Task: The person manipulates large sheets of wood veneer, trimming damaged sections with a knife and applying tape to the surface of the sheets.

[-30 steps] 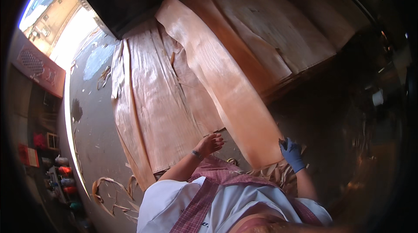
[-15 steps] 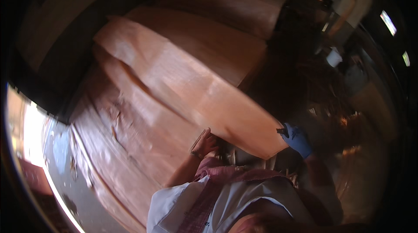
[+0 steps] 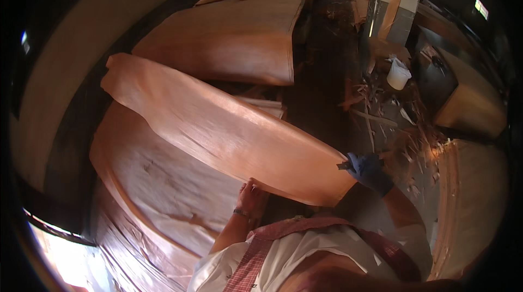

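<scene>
A long, thin sheet of wood veneer (image 3: 234,123), reddish tan, stretches raised and curved from the upper left to just in front of me. My left hand (image 3: 250,196), bare with a band at the wrist, is closed on its near edge. At its right end, my right hand (image 3: 370,173) in a blue glove is closed at the edge. A small dark flat tool (image 3: 345,166) juts from the gloved fingers over the veneer; its exact kind cannot be made out. Beneath lies another broad, wrinkled veneer sheet (image 3: 163,177) on the stack at my left.
Further stacks of veneer (image 3: 234,30) stand ahead. Right of a dark aisle, wood scraps (image 3: 376,106) litter the floor around a white bucket (image 3: 399,76) near a pillar (image 3: 395,3). A veneer stack (image 3: 474,199) stands close on my right.
My view has swung, bringing more of the aisle and bucket into sight. The raised veneer has come away from the sheet below, its far end lifted; both hands stay at its edges.
</scene>
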`<control>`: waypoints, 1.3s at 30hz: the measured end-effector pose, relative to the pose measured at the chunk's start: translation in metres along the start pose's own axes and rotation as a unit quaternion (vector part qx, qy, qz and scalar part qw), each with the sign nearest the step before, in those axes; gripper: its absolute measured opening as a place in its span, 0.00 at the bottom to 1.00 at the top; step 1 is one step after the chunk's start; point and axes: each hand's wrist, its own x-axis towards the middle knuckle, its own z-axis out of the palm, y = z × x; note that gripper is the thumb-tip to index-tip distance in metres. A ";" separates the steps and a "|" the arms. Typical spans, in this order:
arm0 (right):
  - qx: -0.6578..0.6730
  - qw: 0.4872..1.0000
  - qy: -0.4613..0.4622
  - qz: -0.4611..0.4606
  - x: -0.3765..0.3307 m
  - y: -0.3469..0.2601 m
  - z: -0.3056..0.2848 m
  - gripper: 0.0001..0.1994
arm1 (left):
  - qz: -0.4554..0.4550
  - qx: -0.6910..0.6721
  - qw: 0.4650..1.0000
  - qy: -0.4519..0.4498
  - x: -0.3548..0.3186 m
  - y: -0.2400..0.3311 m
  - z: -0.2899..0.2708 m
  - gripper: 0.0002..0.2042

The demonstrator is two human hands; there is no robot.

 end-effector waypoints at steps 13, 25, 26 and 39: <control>-0.108 0.990 0.085 -0.039 0.348 0.352 0.121 0.11 | 0.036 0.101 0.992 0.064 0.404 0.031 0.290 0.05; -0.030 0.999 0.035 -0.011 0.673 0.650 0.245 0.10 | 0.042 0.086 0.993 0.066 0.784 0.076 0.556 0.04; -0.042 0.995 0.082 -0.030 0.699 0.677 0.259 0.10 | 0.055 0.080 0.993 0.074 0.812 0.076 0.574 0.04; 0.018 0.995 0.020 -0.101 1.038 0.952 0.389 0.08 | 0.163 0.017 0.979 0.119 1.137 0.104 0.797 0.10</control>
